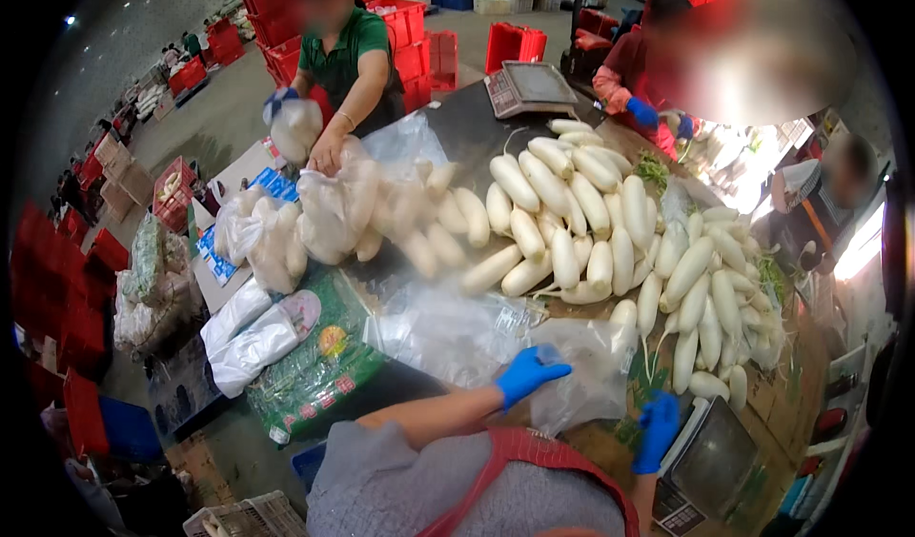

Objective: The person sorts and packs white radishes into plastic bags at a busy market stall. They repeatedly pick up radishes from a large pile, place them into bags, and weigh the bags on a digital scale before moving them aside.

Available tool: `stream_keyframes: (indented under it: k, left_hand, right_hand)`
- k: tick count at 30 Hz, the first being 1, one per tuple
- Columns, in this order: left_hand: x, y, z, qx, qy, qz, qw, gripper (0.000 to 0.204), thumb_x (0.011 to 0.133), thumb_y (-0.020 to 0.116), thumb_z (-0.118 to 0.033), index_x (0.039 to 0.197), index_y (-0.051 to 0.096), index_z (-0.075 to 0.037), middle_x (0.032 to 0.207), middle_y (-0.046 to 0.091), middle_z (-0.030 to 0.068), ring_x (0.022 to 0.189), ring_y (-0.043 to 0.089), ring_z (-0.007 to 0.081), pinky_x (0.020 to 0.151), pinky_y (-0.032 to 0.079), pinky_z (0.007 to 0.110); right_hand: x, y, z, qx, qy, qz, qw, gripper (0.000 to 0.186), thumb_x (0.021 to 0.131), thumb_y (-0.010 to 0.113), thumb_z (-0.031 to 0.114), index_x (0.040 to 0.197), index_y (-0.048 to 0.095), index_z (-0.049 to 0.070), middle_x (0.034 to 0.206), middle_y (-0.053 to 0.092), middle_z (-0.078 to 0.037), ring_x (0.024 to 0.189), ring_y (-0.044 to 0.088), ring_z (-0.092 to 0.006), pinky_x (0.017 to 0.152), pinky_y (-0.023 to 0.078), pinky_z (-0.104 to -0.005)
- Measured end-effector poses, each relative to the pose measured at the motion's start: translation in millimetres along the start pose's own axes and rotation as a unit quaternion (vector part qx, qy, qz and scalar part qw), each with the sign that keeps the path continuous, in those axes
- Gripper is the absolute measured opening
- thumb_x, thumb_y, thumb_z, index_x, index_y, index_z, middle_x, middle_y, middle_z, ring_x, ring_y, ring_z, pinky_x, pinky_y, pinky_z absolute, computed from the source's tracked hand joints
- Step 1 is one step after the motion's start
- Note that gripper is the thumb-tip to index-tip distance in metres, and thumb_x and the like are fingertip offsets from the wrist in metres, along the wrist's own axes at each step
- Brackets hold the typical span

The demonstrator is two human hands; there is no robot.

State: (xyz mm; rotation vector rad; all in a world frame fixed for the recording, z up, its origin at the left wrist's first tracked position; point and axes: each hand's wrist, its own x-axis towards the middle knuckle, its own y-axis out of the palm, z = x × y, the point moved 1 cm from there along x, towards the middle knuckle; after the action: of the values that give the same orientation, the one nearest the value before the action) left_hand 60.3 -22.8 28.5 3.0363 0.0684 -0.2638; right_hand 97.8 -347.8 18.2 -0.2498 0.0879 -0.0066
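Nearest, one right hand [658, 432], its grip impossible to tell, is just beside one scale [717, 453], while one left hand [534, 375] is at the edge of one clear plastic bag [579, 375], whether clamped on it I cannot tell. Beyond the bag lie dozens of white radishes [565, 261], too overlapped to count exactly, then one second scale [536, 84].

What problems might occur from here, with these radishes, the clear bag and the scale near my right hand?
The clear bag at your left hand looks thin, so it might tear under weight. The white radishes are heaped loosely; some could roll if one is pulled out. Your right hand is close to the scale, so a bump might shift it.
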Motion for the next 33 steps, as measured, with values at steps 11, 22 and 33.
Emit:
stream_keyframes:
  k: [11,22,33]
  left_hand:
    - [47,-93,52,-0.037,-0.155,-0.151,0.976,0.043,0.078,0.073,-0.028,0.113,0.063,-0.005,0.103,0.065,0.0163,0.099,0.063,0.0266,0.088,0.05,0.039]
    - [21,31,-11,0.472,0.218,0.037,0.853,0.063,0.077,0.072,-0.035,0.134,0.053,-0.015,0.113,0.063,0.0132,0.114,0.054,0.0353,0.099,0.035,0.052]
    - [-6,44,-37,-0.333,-0.179,0.159,0.912,0.032,0.094,0.057,-0.031,0.111,0.06,-0.003,0.097,0.065,0.0094,0.092,0.064,0.0218,0.082,0.053,0.037]
  right_hand:
    - [-28,12,78,0.292,0.013,-0.017,0.956,0.023,0.093,0.054,0.025,0.106,0.06,0.007,0.091,0.059,-0.003,0.082,0.058,-0.0188,0.075,0.049,-0.033]
    - [-27,27,143,-0.034,-0.041,0.244,0.968,0.01,0.087,0.064,0.012,0.081,0.056,0.007,0.076,0.049,0.006,0.07,0.043,-0.0047,0.061,0.039,-0.0238]
    - [-41,35,183,-0.213,-0.528,0.2,0.798,0.021,0.085,0.062,0.015,0.104,0.065,0.006,0.093,0.064,-0.013,0.087,0.062,-0.03,0.077,0.049,-0.0366]
